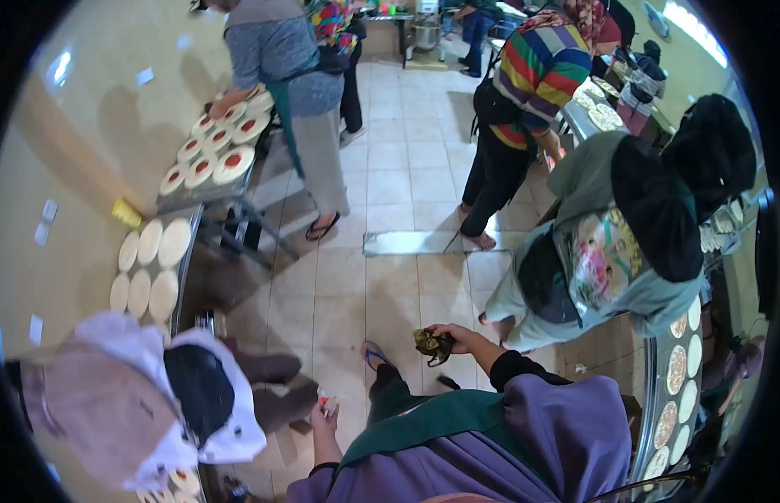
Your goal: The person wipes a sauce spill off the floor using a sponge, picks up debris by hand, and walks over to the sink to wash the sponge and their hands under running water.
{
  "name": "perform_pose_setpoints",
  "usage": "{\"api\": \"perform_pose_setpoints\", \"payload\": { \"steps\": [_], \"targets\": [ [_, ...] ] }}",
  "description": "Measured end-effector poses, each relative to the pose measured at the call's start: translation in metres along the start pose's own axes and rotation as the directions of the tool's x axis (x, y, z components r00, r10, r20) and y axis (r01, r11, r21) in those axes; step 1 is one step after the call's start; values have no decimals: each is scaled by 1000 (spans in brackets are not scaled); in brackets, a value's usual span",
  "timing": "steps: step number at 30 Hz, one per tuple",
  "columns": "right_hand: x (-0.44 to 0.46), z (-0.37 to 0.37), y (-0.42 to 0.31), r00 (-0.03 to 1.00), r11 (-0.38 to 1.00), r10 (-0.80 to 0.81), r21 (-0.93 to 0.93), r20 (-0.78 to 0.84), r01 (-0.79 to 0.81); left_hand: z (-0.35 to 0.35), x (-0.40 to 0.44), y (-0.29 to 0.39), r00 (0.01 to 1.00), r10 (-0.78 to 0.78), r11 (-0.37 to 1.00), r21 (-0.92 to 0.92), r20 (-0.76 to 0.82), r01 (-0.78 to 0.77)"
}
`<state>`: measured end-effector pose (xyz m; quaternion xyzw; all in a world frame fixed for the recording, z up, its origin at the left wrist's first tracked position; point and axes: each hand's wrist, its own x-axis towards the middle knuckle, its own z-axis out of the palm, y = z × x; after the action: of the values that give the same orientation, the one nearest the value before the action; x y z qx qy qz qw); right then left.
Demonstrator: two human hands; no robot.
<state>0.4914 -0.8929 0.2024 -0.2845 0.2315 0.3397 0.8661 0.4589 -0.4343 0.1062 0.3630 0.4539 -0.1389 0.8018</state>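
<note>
In the head view, the right hand (pixel 459 336) reaches forward from a black cuff, its fingers bent together against the side of a dark, crumpled thing (pixel 432 344). What this is cannot be told. It sits just beyond the fingertips, above the tiled floor (pixel 394 277). Its yellowish-green part points away from the palm, to the left, while a dark, looped part hangs below the fingers. Its long axis seems to slant from the pale part down to the loop, though the crumpling makes this uncertain. The thumb's exact place is unclear.

The left hand (pixel 325 422) is lower and well apart, its fingers drawn together around a small red-and-white thing (pixel 327 404), pinched near their tips. Which way this points is too small to tell.

Between the two hands, beyond the left fingers, is a foot in a blue-strapped sandal (pixel 375 355). Left of the left fingers stands a person in a lilac top (pixel 231 419). Farther forward on that side, pale flat rounds (pixel 139 292) lie in two rows, and beyond them are rounds with red centres (pixel 232 165). Right of the right fingers, past a person in grey-green (pixel 591 243), topped and plain rounds (pixel 676 370) line a long table (pixel 644 419).
</note>
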Motion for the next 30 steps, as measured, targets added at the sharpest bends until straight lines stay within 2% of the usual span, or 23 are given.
{"api": "perform_pose_setpoints", "payload": {
  "steps": [1,2,3,4,5,6,9,11,13,16,18,19,20,21,22,23,24,25,26,27,28,30],
  "targets": [
    [12,-2,-24,1000,999,-29,15,9,29,15,23,9,1000,-7,1000,17,20,6],
    [21,-10,-41,999,998,-51,30,-2,51,17,55,14,965,176,918,322,196,-232],
    [31,-16,-53,997,997,-72,23,-20,72,24,76,33,866,282,689,541,413,-482],
    [44,-9,-93,993,993,-116,-14,-30,116,65,102,57,845,282,679,528,454,-510],
    [47,1,-118,986,985,-158,68,-57,162,110,125,73,973,103,872,451,209,-189],
    [29,34,-151,983,981,-169,87,-66,175,143,136,79,985,-167,944,282,-35,170],
    [55,7,-212,972,966,-195,143,-131,213,276,194,110,979,-155,914,395,130,92],
    [69,-1,-252,940,932,-286,173,-186,318,391,207,126,988,-108,879,475,111,43],
    [79,-8,-290,912,896,-341,216,-226,388,490,237,129,969,-147,847,531,200,19],
    [98,-31,-360,870,838,-409,263,-275,477,623,284,112,937,-257,858,503,236,109],
    [110,-48,-411,870,813,-387,331,-305,478,704,294,97,936,-254,843,530,243,92],
    [120,-65,-437,873,818,-375,330,-313,470,735,298,89,941,-245,825,560,231,77],
    [129,-72,-449,876,816,-371,341,-310,466,737,324,76,936,-259,867,484,237,118],
    [142,-81,-494,884,843,-367,299,-288,447,780,364,62,920,-258,911,390,294,131],
    [151,-84,-546,890,864,-366,255,-273,434,839,290,76,975,-131,879,477,177,32],
    [132,-32,-604,847,902,-336,118,-412,415,847,327,72,946,-230,856,510,230,84],
    [166,-62,-641,948,894,-286,318,-138,315,855,340,79,946,-246,833,546,213,93],
    [190,-92,-675,959,918,-259,278,-116,281,884,358,79,928,-295,848,510,226,145],
    [206,-88,-718,937,926,-313,167,-156,337,917,372,75,909,-341,861,468,238,201],
    [221,-80,-765,935,926,-346,131,-78,354,945,378,78,939,-293,876,444,182,187],
    [236,-71,-811,940,935,-339,101,-37,341,975,387,79,936,-305,865,463,176,195],
    [268,-52,-907,912,911,-408,93,47,403,1045,417,82,956,-229,910,389,182,144]
  ]
}}
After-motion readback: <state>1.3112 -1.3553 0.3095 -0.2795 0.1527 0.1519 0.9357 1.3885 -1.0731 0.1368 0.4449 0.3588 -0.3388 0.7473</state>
